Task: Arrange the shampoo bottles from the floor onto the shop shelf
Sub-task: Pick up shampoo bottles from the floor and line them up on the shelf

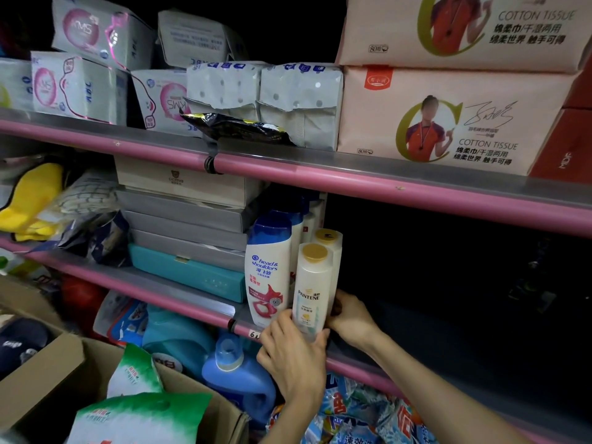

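Lit from the front, near the camera; brightest on the cotton tissue packs (448,123) at upper right and the pale shampoo bottles (312,283) at centre. Deep black in the shelf recess at right and along the top edge. Soft glare on glossy wrappers at upper left. Wide-angle bowing of the pink shelf rails (384,184). Slight softness toward the corners

Two bare hands are seen, left hand (293,357) and right hand (350,317). Both forearms are uncovered up to the frame edge; no sleeve is shown. Nothing is worn on wrists or fingers. Fingernails are kept short and unpainted.
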The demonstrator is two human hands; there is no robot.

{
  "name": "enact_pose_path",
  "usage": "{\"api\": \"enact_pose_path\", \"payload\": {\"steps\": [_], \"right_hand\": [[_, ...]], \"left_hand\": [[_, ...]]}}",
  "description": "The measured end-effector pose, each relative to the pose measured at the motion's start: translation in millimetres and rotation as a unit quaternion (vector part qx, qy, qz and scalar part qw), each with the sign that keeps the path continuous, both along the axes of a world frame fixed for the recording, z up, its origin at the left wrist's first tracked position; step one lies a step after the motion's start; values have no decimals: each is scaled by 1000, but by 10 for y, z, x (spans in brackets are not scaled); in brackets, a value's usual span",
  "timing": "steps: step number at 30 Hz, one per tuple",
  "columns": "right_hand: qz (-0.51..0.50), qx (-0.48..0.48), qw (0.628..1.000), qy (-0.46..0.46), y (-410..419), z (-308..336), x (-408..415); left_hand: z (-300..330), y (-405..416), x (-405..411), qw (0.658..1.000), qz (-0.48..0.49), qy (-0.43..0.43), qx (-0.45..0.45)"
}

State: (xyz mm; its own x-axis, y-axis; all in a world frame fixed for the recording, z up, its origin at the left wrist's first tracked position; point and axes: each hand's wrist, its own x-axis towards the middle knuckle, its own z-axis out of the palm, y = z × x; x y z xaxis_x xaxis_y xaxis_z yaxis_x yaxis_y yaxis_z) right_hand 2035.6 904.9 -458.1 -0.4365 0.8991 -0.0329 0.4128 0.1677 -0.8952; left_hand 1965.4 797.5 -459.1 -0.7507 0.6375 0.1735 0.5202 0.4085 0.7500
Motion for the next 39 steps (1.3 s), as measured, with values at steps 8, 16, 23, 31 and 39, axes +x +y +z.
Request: {"api": "enact_pose_path", "payload": {"steps": [8, 16, 23, 31, 39], "right_hand": [[-2, 21, 999, -37, -28, 49, -19], [-1, 30, 997, -70, -45, 112, -32], [-3, 23, 997, -72, -65, 138, -31], [-31, 39, 994, -102, -345, 275, 158], [-104, 38, 993, -35, -1109, 424, 559]], "left_hand": [[-11, 2, 0, 1000, -3, -18, 14], [-8, -3, 1, 999, -2, -25, 22], [-19, 2, -9, 1000, 0, -23, 21], [-5, -324, -34, 994, -47, -70, 65], [-157, -974, 71, 978, -119, -161, 52]]}}
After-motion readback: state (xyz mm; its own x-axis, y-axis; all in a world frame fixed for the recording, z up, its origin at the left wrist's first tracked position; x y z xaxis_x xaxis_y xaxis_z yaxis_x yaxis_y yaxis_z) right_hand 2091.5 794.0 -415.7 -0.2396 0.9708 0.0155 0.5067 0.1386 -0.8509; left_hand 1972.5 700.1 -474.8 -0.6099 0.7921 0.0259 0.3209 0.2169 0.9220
